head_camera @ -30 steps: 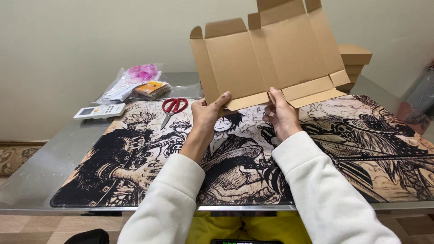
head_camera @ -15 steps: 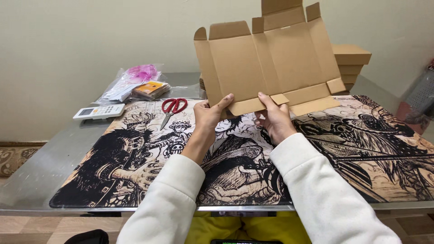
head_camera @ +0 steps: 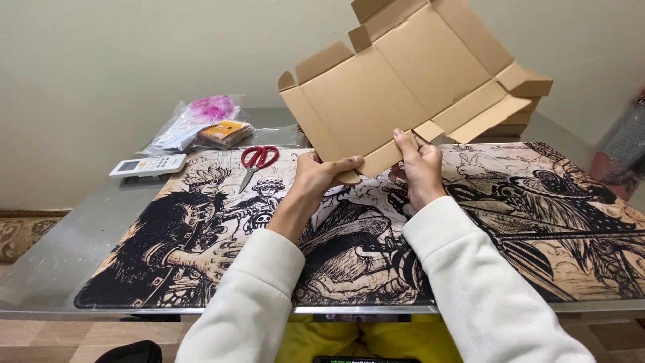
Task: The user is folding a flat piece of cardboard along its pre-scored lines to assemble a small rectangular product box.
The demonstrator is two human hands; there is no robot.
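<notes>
I hold an unfolded brown cardboard box blank (head_camera: 403, 87) upright and tilted above the table. My left hand (head_camera: 322, 173) pinches its lower left edge, thumb in front. Close beside it, my right hand (head_camera: 420, 165) grips the lower edge near a folded flap, fingers pressed against the card. Both arms wear white sleeves. The blank's flaps stick out at the top and right.
A large black-and-tan illustrated mat (head_camera: 201, 235) covers the grey table (head_camera: 60, 249). Red-handled scissors (head_camera: 255, 161) lie on the mat's far edge. A white remote (head_camera: 148, 165) and clear bags with pink and orange items (head_camera: 201, 124) sit at the far left. More cardboard (head_camera: 510, 128) lies behind the blank.
The cardboard blank has been lifted and tilted, its right side rising. My hands have moved closer together along its lower edge.
</notes>
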